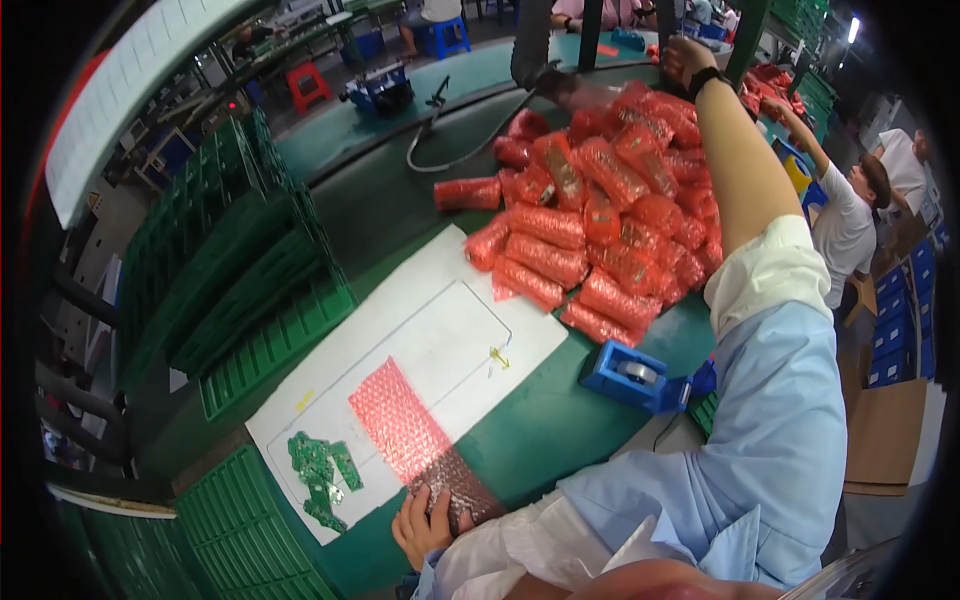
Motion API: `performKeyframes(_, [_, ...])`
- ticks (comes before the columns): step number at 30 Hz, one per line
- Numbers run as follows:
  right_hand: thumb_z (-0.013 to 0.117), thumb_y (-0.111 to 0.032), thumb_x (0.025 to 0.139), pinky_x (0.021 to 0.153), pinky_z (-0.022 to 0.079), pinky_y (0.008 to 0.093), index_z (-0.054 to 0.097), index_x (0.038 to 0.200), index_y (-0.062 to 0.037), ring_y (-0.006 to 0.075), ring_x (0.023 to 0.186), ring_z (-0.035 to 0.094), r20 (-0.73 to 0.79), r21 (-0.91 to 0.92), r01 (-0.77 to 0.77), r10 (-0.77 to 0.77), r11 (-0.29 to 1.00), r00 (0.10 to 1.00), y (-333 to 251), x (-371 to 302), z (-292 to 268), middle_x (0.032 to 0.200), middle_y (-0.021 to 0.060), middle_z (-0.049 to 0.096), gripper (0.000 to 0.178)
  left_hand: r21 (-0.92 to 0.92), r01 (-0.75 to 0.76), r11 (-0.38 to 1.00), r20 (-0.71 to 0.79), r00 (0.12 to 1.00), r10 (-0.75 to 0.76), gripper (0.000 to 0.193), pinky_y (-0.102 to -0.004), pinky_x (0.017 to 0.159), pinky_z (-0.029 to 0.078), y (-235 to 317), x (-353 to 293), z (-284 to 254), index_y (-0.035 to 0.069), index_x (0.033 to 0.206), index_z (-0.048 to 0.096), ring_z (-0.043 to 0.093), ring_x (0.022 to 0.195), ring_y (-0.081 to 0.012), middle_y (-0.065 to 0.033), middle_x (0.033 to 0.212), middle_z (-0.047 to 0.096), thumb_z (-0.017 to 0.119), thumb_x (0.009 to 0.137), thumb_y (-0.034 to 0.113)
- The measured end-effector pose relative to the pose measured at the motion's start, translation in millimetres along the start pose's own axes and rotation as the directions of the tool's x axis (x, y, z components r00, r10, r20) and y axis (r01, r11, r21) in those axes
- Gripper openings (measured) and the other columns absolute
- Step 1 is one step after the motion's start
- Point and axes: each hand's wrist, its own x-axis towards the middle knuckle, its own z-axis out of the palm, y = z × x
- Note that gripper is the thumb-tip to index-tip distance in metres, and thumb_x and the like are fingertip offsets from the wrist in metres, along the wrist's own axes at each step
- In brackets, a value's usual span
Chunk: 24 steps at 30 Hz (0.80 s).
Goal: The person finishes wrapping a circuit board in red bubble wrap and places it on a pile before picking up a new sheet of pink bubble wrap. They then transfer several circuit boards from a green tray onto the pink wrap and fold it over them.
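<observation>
My left hand point(425, 525) lies at the near end of a red bubble-wrap sheet point(400, 420), fingers apart on its darker, shaded part. The sheet is spread over white paper point(430, 310) with drawn outlines. Left of it on the paper are several green circuit boards point(320, 475), bunched together. My right arm reaches far across the bench, past a big heap of red bubble-wrapped rolls point(610, 200). Beyond that heap my right hand point(688, 60) is raised beside a dark post, its fingers curled; whatever they may hold is hidden.
A blue tape dispenser point(635, 377) stands on the green bench right of the paper. Green plastic trays point(270, 330) are stacked at the left, with another tray point(250, 520) nearer. A grey cable loop point(430, 160) lies behind. Another person point(850, 210) works at the right.
</observation>
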Motion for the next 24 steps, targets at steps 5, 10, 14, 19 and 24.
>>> performKeyframes(5, [0.055,-0.018,0.083,0.048,0.043,0.0274,0.050,0.087,-0.0098,0.0149,0.056,0.055,-0.050,-0.108,-0.064,0.059,0.992,0.997,5,-9,-5,0.072,0.0027,0.056,0.011,0.101,-0.084,0.991,-0.002,0.996,0.085,0.041,-0.0429,0.091,0.035,-4,-14,-3,0.019,0.105,0.062,0.049,0.109,-0.0287,-0.0072,0.119,0.053,0.066,0.070,0.040])
performKeyframes(10, [0.055,-0.021,0.083,0.050,0.043,0.0290,0.051,0.090,-0.0096,0.0152,0.057,0.054,-0.005,-0.143,-0.105,0.105,0.984,0.994,10,-1,9,0.077,0.0031,0.057,0.014,0.097,-0.086,0.992,-0.006,0.996,0.087,0.041,-0.0429,0.091,0.035,-6,-13,1,0.019,0.105,0.062,0.050,0.108,-0.0283,-0.0064,0.119,0.053,0.066,0.071,0.043])
performKeyframes(14, [0.054,-0.021,0.083,0.052,0.043,0.0293,0.052,0.091,-0.0099,0.0151,0.058,0.054,-0.079,-0.116,-0.144,0.135,0.983,0.988,19,-4,28,0.077,0.0024,0.057,0.014,0.116,-0.094,0.989,0.004,0.996,0.094,0.042,-0.0428,0.090,0.035,-7,-13,2,0.020,0.105,0.063,0.051,0.108,-0.0279,-0.0058,0.120,0.053,0.065,0.072,0.045])
performKeyframes(19, [0.054,-0.022,0.084,0.054,0.044,0.0290,0.052,0.092,-0.0099,0.0154,0.059,0.055,-0.077,-0.162,-0.116,0.104,0.980,0.992,21,-6,29,0.079,0.0025,0.058,0.015,0.136,-0.092,0.986,0.003,0.996,0.093,0.042,-0.0427,0.090,0.035,-7,-12,1,0.021,0.106,0.063,0.051,0.107,-0.0274,-0.0053,0.119,0.054,0.065,0.072,0.046])
performKeyframes(24, [0.055,-0.020,0.085,0.049,0.043,0.0242,0.052,0.087,-0.0110,0.0135,0.057,0.054,-0.111,-0.100,-0.118,0.107,0.988,0.988,11,-13,0,0.066,-0.0015,0.053,0.009,0.122,-0.085,0.989,0.007,0.996,0.085,0.041,-0.0428,0.090,0.035,-5,-10,0,0.021,0.105,0.063,0.051,0.107,-0.0279,-0.0053,0.118,0.054,0.065,0.072,0.046])
